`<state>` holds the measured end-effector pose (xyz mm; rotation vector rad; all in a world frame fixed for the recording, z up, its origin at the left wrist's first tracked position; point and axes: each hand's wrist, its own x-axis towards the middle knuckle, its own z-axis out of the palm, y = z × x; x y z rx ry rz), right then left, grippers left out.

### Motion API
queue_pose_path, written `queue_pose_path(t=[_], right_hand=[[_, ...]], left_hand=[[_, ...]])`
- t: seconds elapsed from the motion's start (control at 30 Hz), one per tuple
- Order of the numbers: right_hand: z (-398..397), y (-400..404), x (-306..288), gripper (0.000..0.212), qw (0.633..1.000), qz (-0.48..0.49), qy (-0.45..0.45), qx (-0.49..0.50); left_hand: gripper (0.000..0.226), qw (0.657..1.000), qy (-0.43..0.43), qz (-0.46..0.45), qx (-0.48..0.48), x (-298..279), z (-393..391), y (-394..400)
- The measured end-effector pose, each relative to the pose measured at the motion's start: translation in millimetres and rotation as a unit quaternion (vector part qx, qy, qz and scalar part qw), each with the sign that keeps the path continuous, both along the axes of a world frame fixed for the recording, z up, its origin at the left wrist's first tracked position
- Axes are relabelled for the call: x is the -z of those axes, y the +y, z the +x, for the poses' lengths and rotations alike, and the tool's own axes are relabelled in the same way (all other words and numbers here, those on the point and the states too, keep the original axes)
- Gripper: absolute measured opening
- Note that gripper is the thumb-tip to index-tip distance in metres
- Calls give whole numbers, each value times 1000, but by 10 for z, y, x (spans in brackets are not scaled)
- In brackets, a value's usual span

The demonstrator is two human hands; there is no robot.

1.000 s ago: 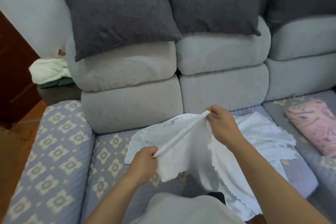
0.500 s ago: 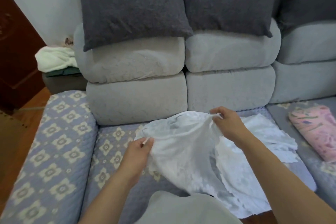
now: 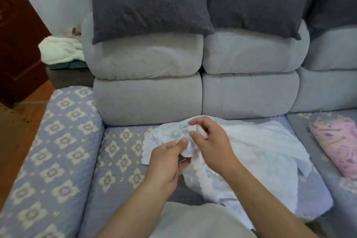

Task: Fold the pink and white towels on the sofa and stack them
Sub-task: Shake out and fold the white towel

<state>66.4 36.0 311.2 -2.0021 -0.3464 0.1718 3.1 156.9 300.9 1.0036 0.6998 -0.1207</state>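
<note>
A white towel with a scalloped edge lies crumpled on the sofa seat in front of me. My left hand pinches a bunched piece of its edge between thumb and fingers. Just to the right, my right hand hovers over the same bunch with its fingers curled; whether it holds cloth is unclear. A pink patterned towel lies folded on the seat at the far right.
Dark grey pillows lean on the grey back cushions. The patterned armrest is at my left. A pale towel sits on a side table beyond it. My knee fills the bottom middle.
My hands have come together over the middle of the seat. The stretched edge of the white towel has slackened and the cloth has dropped onto the seat.
</note>
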Motion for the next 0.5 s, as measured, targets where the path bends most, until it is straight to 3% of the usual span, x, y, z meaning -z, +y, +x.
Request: queue_pose_path(t=[0.1,0.17,0.27,0.4,0.5], right_hand=[[-199,-20,134,46,988,78,117,56],[-215,-59,138,55,971,141,174,81],[-252,-102,103,45,956,170,208,116],[-364,-94,139,17,952,163,167,196],[-346,-121,98,14,959,145,80,229]], left_hand=[[26,998,8,45,42,-13,-55,-50],[28,999,14,18,47,-9,-83,-71],[27,998,27,-48,29,-9,-72,-87],[25,996,52,-66,12,17,-50,-101],[25,994,79,-74,7,55,-41,-111]])
